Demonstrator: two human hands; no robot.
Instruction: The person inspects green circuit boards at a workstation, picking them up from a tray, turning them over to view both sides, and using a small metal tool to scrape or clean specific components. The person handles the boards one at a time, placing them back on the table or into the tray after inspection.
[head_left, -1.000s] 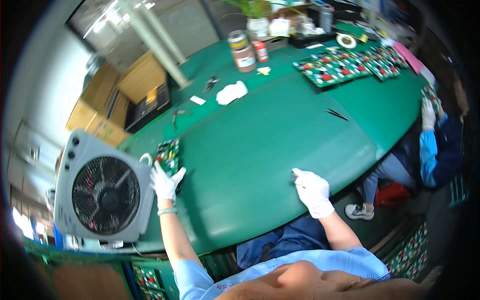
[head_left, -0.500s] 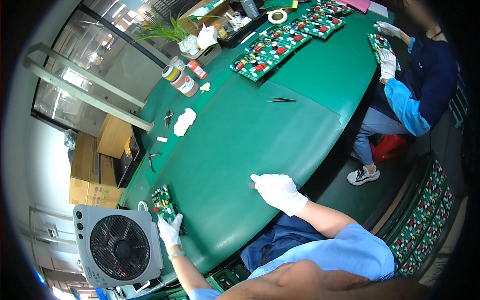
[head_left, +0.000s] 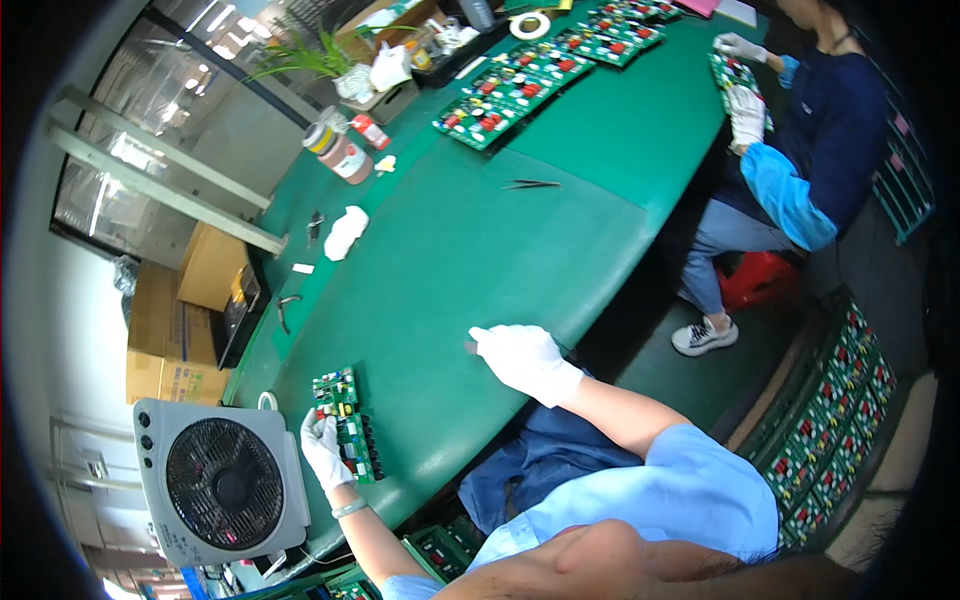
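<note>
On the green bench (head_left: 430, 290), apparently during handling, the circuit board (head_left: 352, 430) lies beside left hand (head_left: 322, 452) fingers, grip indeterminable; right hand (head_left: 528, 364) fingertips pinch a dark piece (head_left: 471, 347); repositioning likely requires edge support.

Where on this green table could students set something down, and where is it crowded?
Free: the middle of the table, between pliers, tweezers and the right hand; also the patch between the row of circuit boards and the co-worker. Crowded: the far edge, with jar and plant, and the left end, where fan, left hand and small board cluster.
</note>
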